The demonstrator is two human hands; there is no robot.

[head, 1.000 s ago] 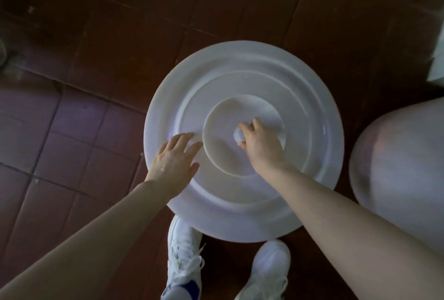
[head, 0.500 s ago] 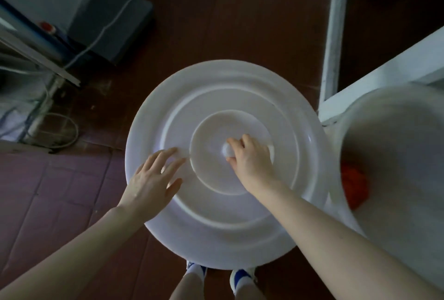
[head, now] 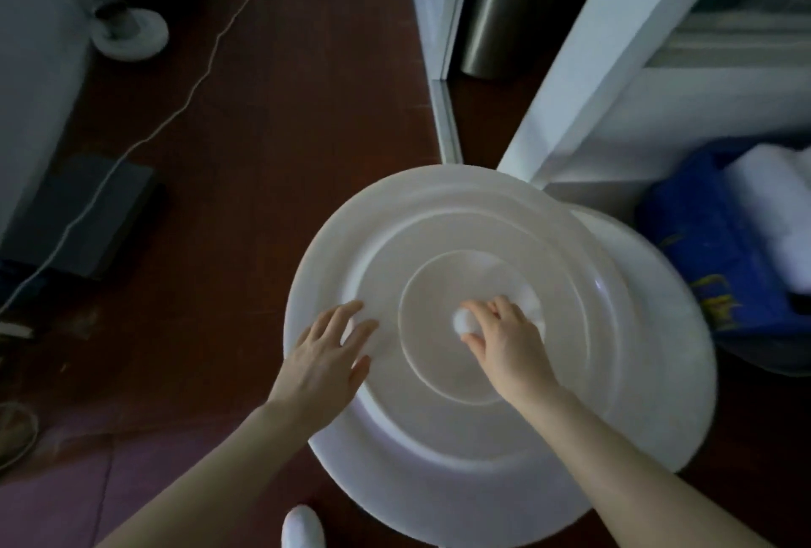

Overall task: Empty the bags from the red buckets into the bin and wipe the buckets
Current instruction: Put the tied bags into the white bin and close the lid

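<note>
White plastic fills the middle of the view: the right hand point(head: 504, 339) pinches the small round knob point(head: 464, 322) at the centre of a big round white lid point(head: 439, 451), fingers closed around it. The left hand point(head: 327, 361) lies flat on the lid's left side, fingers spread apart and gripping nothing. The lid sits off-centre over a large white bin point(head: 684, 328), whose rim shows past its right edge. Just right of the bin is a blue bag point(head: 719, 257) with white rolls in it. Behind stand a white door frame point(head: 583, 77) and a dark metal bucket point(head: 500, 16). A white cable point(head: 184, 99) crosses the dark red floor point(head: 281, 143) on the left. One white shoe tip point(head: 303, 528) shows below.
</note>
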